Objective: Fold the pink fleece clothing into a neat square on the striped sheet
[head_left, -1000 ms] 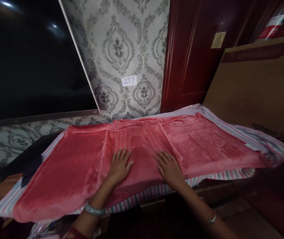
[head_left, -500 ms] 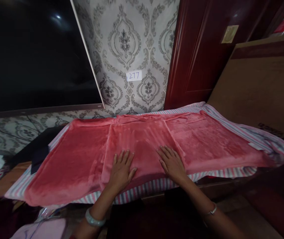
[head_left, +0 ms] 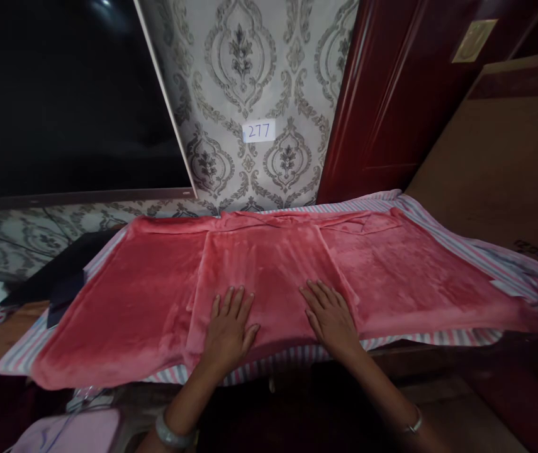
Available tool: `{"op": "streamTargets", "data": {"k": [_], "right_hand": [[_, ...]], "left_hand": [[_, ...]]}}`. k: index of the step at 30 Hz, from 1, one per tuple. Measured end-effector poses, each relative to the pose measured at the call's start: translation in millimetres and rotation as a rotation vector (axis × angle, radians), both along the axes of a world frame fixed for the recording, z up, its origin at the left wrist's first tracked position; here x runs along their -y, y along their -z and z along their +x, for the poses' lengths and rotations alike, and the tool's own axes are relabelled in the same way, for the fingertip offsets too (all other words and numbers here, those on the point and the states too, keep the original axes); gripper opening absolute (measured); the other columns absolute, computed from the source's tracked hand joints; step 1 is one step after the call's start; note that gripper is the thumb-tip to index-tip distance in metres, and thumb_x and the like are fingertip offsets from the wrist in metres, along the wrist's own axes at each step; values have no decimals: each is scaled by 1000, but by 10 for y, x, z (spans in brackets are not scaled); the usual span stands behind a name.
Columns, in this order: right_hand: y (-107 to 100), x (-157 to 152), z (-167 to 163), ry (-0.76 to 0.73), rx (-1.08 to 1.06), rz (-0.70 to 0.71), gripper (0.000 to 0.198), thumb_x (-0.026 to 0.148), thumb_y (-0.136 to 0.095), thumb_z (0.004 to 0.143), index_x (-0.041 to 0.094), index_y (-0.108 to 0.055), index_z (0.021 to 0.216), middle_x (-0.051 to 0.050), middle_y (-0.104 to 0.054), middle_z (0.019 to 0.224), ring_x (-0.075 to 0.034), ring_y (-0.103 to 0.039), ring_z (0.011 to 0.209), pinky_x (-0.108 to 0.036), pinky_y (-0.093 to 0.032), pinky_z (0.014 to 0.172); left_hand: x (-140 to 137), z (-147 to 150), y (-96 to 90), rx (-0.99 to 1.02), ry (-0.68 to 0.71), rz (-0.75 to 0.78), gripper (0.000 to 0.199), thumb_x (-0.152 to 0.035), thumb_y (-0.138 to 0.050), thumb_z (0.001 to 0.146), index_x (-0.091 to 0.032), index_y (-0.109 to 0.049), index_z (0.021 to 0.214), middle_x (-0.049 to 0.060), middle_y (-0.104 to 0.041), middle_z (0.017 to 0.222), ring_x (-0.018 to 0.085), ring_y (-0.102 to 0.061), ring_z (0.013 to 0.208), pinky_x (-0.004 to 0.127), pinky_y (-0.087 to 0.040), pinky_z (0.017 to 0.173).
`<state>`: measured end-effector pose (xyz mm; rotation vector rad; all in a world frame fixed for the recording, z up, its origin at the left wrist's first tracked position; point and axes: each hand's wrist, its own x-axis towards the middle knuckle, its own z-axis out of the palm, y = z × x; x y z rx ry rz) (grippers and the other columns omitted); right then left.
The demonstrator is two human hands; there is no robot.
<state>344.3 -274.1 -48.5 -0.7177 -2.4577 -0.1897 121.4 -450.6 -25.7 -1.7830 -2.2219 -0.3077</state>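
- Red plush under both palms, and here are the fingers: straight, slightly parted, pressed flat, gripping nothing, on the left hand (head_left: 226, 330) and the right hand (head_left: 333, 316) alike.
- Directly beneath them, lower centre of the frame, the plush cloth (head_left: 273, 270); its folded middle panel runs on from the fingertips towards the wall.
- Look at those side edges! The right hand sits just beside the panel's right one; the left hand looks a touch farther in from its own.
- The cloth's long axis goes left to right across the frame, square to the fingers, which point up-frame.
- Wider out, a striped sheet (head_left: 467, 253) shows under the plush, its widest strip at the right.
- Beyond, upper centre, patterned wallpaper (head_left: 240, 56) with a card (head_left: 258, 131) reading 277.
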Motion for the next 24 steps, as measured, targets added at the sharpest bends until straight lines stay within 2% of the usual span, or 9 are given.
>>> {"op": "streamTargets", "data": {"k": [9, 12, 14, 16, 18, 20, 24], "right_hand": [[-43, 25, -7, 7, -18, -76, 50, 28, -43, 100, 27, -51, 150, -5, -53, 153, -25, -41, 143, -45, -29, 117], [-46, 32, -20, 4, -34, -104, 49, 29, -43, 100, 27, -53, 149, -4, -53, 153, -25, -41, 142, -45, -29, 117], [-49, 39, -26, 5, -31, -122, 49, 29, -43, 101, 26, -54, 148, -5, -53, 153, -25, -41, 143, -46, -30, 117], [-71, 35, -21, 3, -15, -143, 49, 29, -44, 100, 26, -54, 148, -6, -53, 153, -27, -41, 143, -47, -32, 116], [-135, -1, -2, -18, 13, -181, 49, 30, -45, 100, 25, -54, 148, -8, -52, 153, -28, -41, 143, -49, -34, 115], [-254, -83, 23, -75, 45, -251, 48, 31, -47, 99, 25, -56, 146, -9, -54, 151, -29, -44, 141, -50, -38, 113], [-606, -388, -21, -189, 41, -381, 49, 30, -49, 97, 20, -57, 145, -12, -61, 142, -27, -56, 131, -45, -45, 109]], "left_hand": [[8, -37, -37, 12, 35, 26, 62, -46, -50, 97, -23, -44, 154, 12, -45, 158, 34, -35, 149, 58, -28, 121], [-11, -90, -135, 82, 50, 2, 58, -46, -50, 97, -23, -48, 150, 13, -49, 156, 35, -41, 146, 58, -36, 116], [-65, -152, -254, 154, 62, -11, 52, -45, -48, 98, -24, -55, 145, 12, -56, 149, 33, -49, 139, 56, -43, 112], [-174, -231, -401, 232, 74, -5, 46, -42, -45, 99, -23, -61, 138, 12, -63, 141, 30, -57, 131, 53, -47, 109], [-346, -320, -552, 287, 87, 0, 46, -41, -42, 100, -22, -60, 138, 12, -64, 140, 29, -59, 129, 51, -47, 110], [-573, -415, -683, 303, 91, -37, 53, -42, -44, 99, -19, -52, 146, 14, -56, 149, 30, -54, 136, 50, -42, 114], [-1099, -609, -849, 287, 22, -186, 71, -46, -52, 95, -14, -37, 156, 19, -33, 164, 34, -33, 151, 53, -29, 122]]}}
